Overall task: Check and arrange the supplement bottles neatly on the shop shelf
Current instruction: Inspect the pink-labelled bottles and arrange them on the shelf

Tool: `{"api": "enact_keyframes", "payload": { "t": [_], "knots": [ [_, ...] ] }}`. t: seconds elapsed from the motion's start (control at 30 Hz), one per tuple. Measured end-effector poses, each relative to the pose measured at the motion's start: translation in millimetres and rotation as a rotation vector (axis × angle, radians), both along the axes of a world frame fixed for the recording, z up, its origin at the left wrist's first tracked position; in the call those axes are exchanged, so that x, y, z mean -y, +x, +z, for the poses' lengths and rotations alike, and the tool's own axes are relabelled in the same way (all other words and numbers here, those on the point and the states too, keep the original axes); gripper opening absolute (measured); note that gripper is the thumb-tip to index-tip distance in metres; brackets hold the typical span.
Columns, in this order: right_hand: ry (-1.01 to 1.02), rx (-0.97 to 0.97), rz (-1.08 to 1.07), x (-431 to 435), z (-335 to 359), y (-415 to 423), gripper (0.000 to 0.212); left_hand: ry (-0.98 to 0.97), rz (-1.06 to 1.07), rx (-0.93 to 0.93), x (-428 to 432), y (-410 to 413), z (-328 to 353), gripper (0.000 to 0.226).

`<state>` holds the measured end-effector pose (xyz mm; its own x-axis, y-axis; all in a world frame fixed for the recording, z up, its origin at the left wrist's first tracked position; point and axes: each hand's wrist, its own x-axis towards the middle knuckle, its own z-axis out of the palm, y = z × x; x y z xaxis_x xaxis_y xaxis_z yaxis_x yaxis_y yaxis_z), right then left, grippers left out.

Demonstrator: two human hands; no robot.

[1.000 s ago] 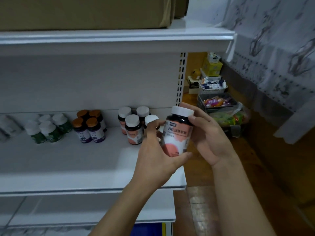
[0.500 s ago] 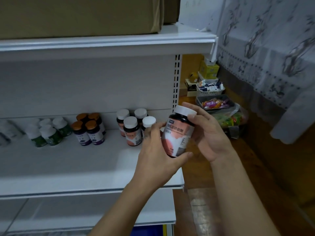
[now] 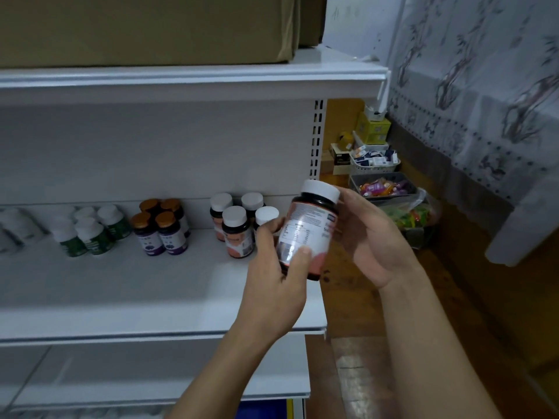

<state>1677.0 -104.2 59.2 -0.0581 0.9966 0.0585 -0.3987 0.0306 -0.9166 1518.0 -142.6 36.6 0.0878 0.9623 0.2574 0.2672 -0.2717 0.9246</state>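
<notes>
A dark supplement bottle (image 3: 311, 225) with a white cap and pink-and-white label is held in the air just off the right end of the white shelf (image 3: 121, 291). Its back label with small print faces me. My left hand (image 3: 278, 276) grips its lower part, thumb across the label. My right hand (image 3: 369, 237) cups its upper right side, fingers by the cap. On the shelf behind stand several matching white-capped bottles (image 3: 237, 234), several orange-capped purple-label bottles (image 3: 163, 228) and several green-label bottles (image 3: 90, 231).
A cardboard box (image 3: 145, 28) lies on the shelf above. A lower shelf (image 3: 151, 373) sits underneath. To the right, on the wooden floor, stand baskets of small packets (image 3: 384, 186), yellow boxes (image 3: 372, 128) and a hanging patterned cloth (image 3: 484, 101).
The bottle has been turned in both hands, so the back label now faces me instead of the front. My left thumb has moved up onto the label.
</notes>
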Motion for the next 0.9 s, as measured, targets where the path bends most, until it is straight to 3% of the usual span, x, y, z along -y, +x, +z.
{"api": "enact_keyframes", "payload": {
  "t": [0.33, 0.53, 0.77, 0.9],
  "knots": [
    [-0.046, 0.041, -0.034, 5.6, -9.3, -7.5, 0.036, -0.102, -0.078, -0.013, 5.2, -4.7, -4.0, 0.038],
    [-0.055, 0.111, -0.093, 12.7, -13.6, -7.4, 0.038, -0.109, -0.083, -0.165, 7.6, -7.0, -17.1, 0.072],
    [-0.079, 0.13, -0.132, 15.4, -17.1, -13.2, 0.042, -0.144, -0.108, -0.204, 9.6, -6.1, -16.1, 0.059],
    [-0.058, 0.134, -0.165, 16.3, -16.1, -17.2, 0.041, -0.144, -0.061, -0.241, 4.2, -3.6, -18.5, 0.065]
  ]
}}
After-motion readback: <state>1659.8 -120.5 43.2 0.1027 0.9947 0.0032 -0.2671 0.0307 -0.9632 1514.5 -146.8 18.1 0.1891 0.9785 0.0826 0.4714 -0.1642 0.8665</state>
